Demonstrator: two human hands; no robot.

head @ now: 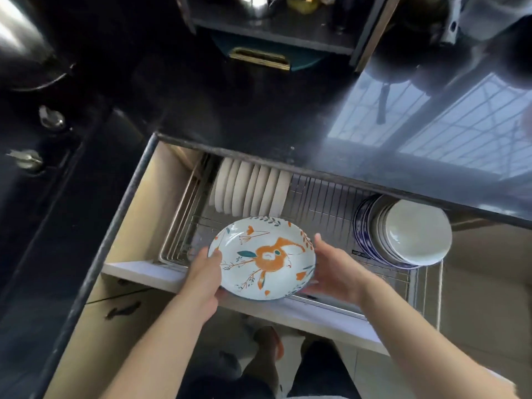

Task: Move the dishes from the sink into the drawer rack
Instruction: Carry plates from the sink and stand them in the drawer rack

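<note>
Your left hand and right hand clasp opposite rims of the painted plate, thumbs curled over its edge, above the front edge of the wire rack in the open drawer. Glazed ceramic: likely rigid, slippery, chippable, so keep hold by the rim. White plates stand upright at the rack's back left; stacked bowls lean at its right.

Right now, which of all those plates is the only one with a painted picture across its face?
The pale blue plate with the orange flower design, held between the left hand and right hand. The upright row of white plates is plain.
</note>
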